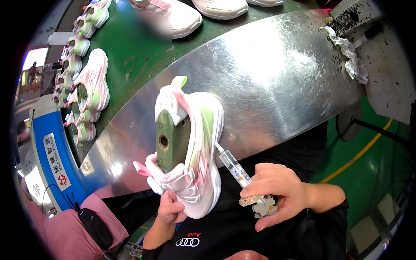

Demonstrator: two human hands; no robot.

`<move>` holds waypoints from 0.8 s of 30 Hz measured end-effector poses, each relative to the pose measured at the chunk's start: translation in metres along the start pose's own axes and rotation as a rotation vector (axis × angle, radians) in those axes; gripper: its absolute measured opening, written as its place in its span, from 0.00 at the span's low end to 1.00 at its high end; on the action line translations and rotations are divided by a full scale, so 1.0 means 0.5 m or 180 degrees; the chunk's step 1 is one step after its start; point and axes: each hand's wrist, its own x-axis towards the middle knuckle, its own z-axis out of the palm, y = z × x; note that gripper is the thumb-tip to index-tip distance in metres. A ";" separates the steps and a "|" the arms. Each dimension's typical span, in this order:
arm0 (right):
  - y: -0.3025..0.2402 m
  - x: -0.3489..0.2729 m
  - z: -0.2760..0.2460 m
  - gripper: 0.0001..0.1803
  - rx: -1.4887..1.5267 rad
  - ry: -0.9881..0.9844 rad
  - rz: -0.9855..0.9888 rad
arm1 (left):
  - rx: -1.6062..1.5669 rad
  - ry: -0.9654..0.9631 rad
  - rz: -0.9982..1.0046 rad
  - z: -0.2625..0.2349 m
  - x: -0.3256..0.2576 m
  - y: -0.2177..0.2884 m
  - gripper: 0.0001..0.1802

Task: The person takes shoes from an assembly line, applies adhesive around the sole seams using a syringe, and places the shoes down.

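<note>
A white, pink and pale green sneaker (203, 130) is held up over the metal sheet, its opening facing me. Inside it sits a green shoe last (173, 141) with a round hole. My left hand (170, 209) is closed on the shoe near its lower left edge. In my right hand (281, 190) is a clear syringe (234, 167), partly filled, its plunger end wrapped in lumpy tan material. The syringe's thin tip points at the seam by the white sole, touching or very near it; I cannot tell which.
A shiny metal sheet (268, 86) covers the near part of the green worktop (130, 56). Rows of similar sneakers (93, 82) stand at the left, and pale shoes (182, 19) at the back. Crumpled white paper (349, 56) lies by a stained box at the right.
</note>
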 end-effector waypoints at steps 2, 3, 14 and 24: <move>-0.010 0.001 0.001 0.29 0.0003 -0.0027 0.0019 | -0.0017 -0.0111 -0.0037 0.009 0.008 -0.005 0.48; -0.015 0.001 0.001 0.29 0.0031 -0.0062 0.0091 | -0.0078 -0.0230 -0.0130 0.010 0.010 -0.007 0.48; -0.114 -0.023 -0.015 0.28 0.0196 -0.0428 0.0679 | -0.0688 -0.1048 -0.0815 0.045 0.048 -0.019 0.48; -0.231 -0.065 -0.017 0.31 -0.0437 -0.0273 0.0627 | -0.0665 -0.1211 -0.1213 0.106 0.133 -0.071 0.37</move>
